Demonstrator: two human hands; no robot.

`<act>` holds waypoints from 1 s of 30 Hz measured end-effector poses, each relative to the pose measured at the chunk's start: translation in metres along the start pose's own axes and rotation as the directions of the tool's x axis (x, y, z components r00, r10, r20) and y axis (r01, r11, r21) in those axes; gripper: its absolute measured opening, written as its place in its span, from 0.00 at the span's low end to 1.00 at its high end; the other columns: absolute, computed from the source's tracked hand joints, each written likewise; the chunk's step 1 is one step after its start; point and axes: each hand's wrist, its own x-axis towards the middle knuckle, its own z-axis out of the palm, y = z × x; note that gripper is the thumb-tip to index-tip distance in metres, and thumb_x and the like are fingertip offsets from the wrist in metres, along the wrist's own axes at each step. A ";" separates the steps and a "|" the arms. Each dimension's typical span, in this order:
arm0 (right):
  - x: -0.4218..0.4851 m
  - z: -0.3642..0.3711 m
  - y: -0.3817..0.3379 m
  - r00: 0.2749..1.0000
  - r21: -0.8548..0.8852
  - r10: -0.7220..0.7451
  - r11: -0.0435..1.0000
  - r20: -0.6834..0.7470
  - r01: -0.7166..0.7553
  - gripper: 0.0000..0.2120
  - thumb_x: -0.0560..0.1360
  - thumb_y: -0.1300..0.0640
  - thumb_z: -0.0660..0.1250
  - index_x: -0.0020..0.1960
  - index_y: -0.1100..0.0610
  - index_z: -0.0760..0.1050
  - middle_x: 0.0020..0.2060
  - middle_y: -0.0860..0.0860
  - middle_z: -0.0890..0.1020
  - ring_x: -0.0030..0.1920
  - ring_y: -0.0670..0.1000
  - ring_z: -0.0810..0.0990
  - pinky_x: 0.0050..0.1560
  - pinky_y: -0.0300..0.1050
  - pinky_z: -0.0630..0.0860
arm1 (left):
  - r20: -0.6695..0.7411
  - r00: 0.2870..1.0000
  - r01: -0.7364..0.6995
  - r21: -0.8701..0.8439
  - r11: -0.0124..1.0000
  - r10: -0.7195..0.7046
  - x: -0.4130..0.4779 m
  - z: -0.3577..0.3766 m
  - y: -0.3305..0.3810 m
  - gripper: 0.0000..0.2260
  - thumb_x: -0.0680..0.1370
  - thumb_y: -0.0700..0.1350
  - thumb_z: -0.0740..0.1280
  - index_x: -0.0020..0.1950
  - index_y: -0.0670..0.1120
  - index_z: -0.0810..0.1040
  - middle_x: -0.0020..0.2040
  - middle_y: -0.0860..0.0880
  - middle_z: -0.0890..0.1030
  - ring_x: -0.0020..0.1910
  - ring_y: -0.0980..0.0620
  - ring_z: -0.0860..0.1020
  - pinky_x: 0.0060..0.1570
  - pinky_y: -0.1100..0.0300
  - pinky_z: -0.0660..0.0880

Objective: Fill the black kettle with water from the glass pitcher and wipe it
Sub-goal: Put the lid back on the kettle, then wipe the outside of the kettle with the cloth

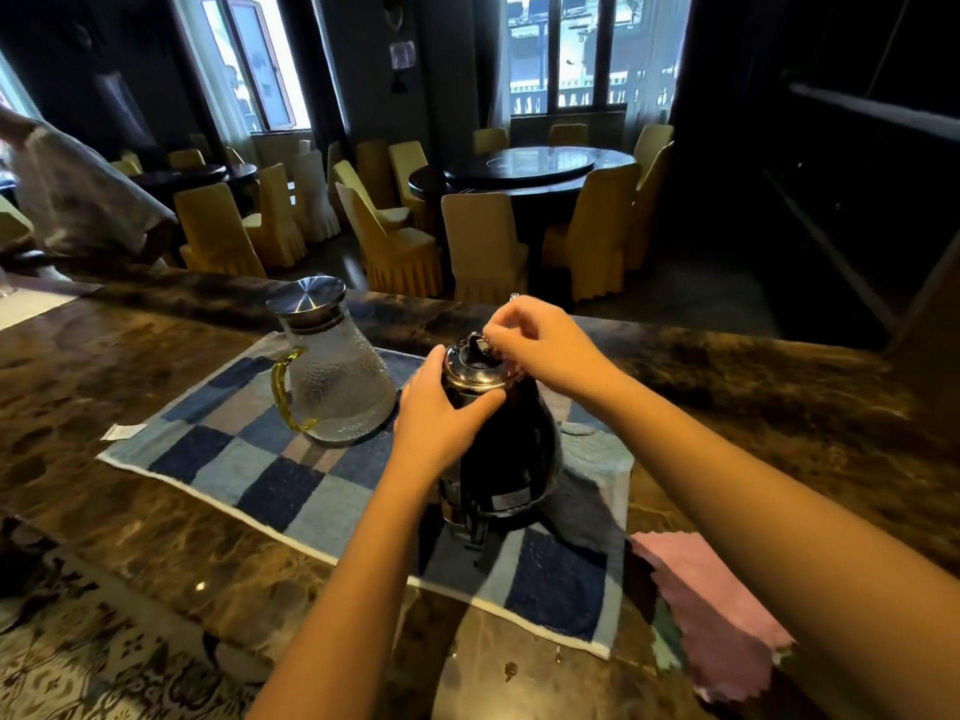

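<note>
While my left hand point(441, 413) grips the kettle point(519, 449) at frame centre, my right hand point(540, 345) pinches its lid point(467, 363).

On my feed I see a brown marble counter point(156, 511) with a blue checked mat point(280, 491) on it, a small white slip point(123, 432) just beside the mat, and beyond, yellow-covered chairs point(483, 241) around a dark round table point(540, 166) below bright windows point(587, 49).

We cannot see which part of the lid point(467, 368) the fingers point(511, 317) of the right hand point(545, 345) pinch. We cannot read the small label point(511, 497) on the kettle point(514, 449). A blurred person point(78, 194) is cut off at left.
</note>
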 end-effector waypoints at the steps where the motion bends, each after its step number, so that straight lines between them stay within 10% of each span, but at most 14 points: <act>1: -0.009 -0.009 0.004 1.000 0.132 0.017 0.991 0.008 -0.018 0.05 0.78 0.56 0.64 0.49 0.57 0.75 0.34 0.48 0.78 0.31 0.39 0.76 0.34 0.33 0.73 | 0.010 1.000 -0.016 0.007 1.000 0.016 -0.002 -0.002 0.004 0.39 0.61 0.65 0.68 0.68 0.50 0.69 0.63 0.49 0.77 0.63 0.47 0.74 0.62 0.45 0.73; 7: -0.078 -0.066 0.088 0.963 -0.268 0.183 0.955 0.196 -0.127 0.03 0.76 0.55 0.68 0.45 0.48 0.77 0.40 0.45 0.81 0.41 0.45 0.80 0.42 0.38 0.75 | 0.056 0.998 -0.043 0.058 0.997 0.040 -0.001 -0.004 0.006 0.39 0.59 0.63 0.67 0.68 0.48 0.68 0.64 0.49 0.77 0.64 0.46 0.74 0.63 0.44 0.72; 14: -0.146 -0.080 0.119 0.849 -0.795 0.502 0.577 0.165 -0.187 0.16 0.67 0.43 0.73 0.52 0.44 0.74 0.49 0.43 0.75 0.51 0.46 0.75 0.47 0.44 0.77 | 0.064 0.995 -0.075 0.010 0.997 0.075 -0.003 -0.007 0.011 0.25 0.65 0.48 0.71 0.60 0.46 0.72 0.57 0.48 0.79 0.58 0.48 0.77 0.59 0.49 0.74; 22: -0.163 -0.073 0.122 0.860 -0.746 0.508 0.593 0.054 -0.304 0.15 0.69 0.42 0.72 0.48 0.48 0.71 0.47 0.46 0.74 0.45 0.46 0.75 0.44 0.41 0.78 | 0.142 0.981 -0.133 0.003 0.991 0.132 -0.006 -0.018 0.014 0.19 0.73 0.38 0.71 0.58 0.51 0.69 0.52 0.55 0.76 0.55 0.54 0.74 0.51 0.63 0.70; 27: -0.164 -0.093 0.110 0.645 -0.765 0.726 0.549 0.238 -0.335 0.15 0.69 0.46 0.73 0.52 0.47 0.73 0.49 0.45 0.78 0.49 0.45 0.78 0.49 0.39 0.78 | 0.229 0.968 -0.125 0.092 0.988 0.102 -0.003 -0.026 0.019 0.25 0.73 0.40 0.72 0.67 0.45 0.68 0.58 0.53 0.74 0.59 0.53 0.72 0.58 0.58 0.68; 30: -0.161 -0.111 0.105 0.571 -0.555 0.664 0.736 0.483 -0.387 0.16 0.71 0.46 0.72 0.54 0.54 0.78 0.45 0.48 0.81 0.45 0.44 0.79 0.47 0.39 0.77 | 0.243 0.967 -0.122 0.182 0.976 0.076 0.004 -0.028 0.026 0.31 0.72 0.47 0.74 0.70 0.43 0.65 0.61 0.50 0.72 0.64 0.49 0.71 0.61 0.56 0.68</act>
